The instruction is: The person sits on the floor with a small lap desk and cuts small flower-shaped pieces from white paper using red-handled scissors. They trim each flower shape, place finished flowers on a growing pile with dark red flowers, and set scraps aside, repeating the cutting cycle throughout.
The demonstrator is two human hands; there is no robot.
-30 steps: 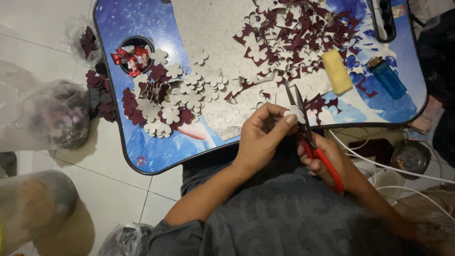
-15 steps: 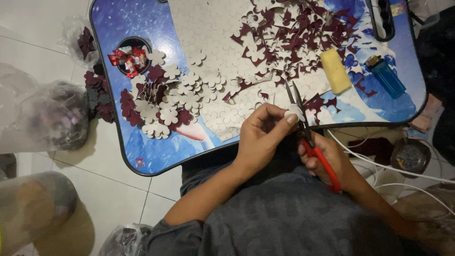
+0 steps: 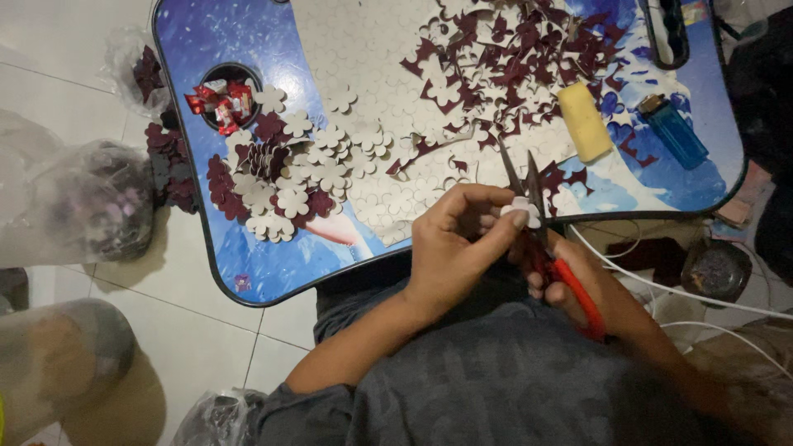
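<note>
My left hand point(image 3: 458, 248) pinches a small white flower-shaped cutout point(image 3: 524, 210) between thumb and fingers, just over the near edge of the blue lap table point(image 3: 248, 272). My right hand point(image 3: 582, 285) grips red-handled scissors point(image 3: 545, 239), whose dark blades point away from me and sit against the cutout. A pile of white and maroon flower cutouts point(image 3: 285, 177) lies on the table's left part. A white sheet with flower outlines point(image 3: 388, 74) covers the middle, with maroon scraps point(image 3: 512, 58) scattered over it.
A yellow block point(image 3: 583, 122) and a blue lighter point(image 3: 673, 130) lie at the table's right. Red wrapped sweets point(image 3: 221, 101) fill a round cup hole. Clear plastic bags point(image 3: 83, 202) sit on the tiled floor at left. White cables point(image 3: 661, 285) run at right.
The hands and scissors stay in nearly the same spot; my left fingers have turned the cutout slightly against the blades.
</note>
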